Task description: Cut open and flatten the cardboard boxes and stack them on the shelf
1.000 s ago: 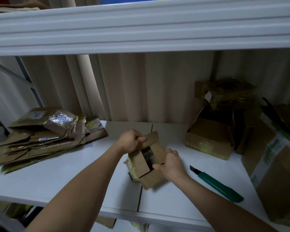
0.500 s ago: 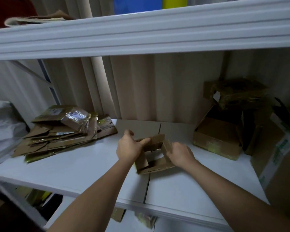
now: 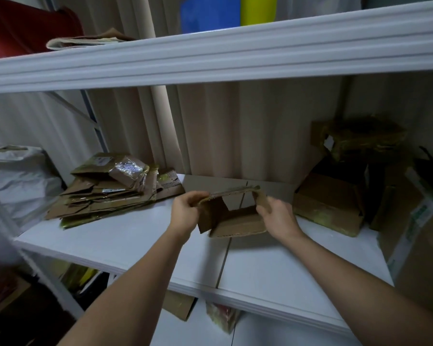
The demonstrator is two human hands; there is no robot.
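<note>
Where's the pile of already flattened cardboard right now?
In the head view, the pile of flattened brown cardboard pieces lies at the left end of the white shelf board, against the back wall, left of the left hand.

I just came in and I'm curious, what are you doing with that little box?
A person is holding a small cardboard box over a white shelf. The left hand grips one end and the right hand grips the other, and the box is open so you can see through it, not yet flat. A pile of flattened cardboard lies to the left, and unflattened boxes sit to the right.
</note>
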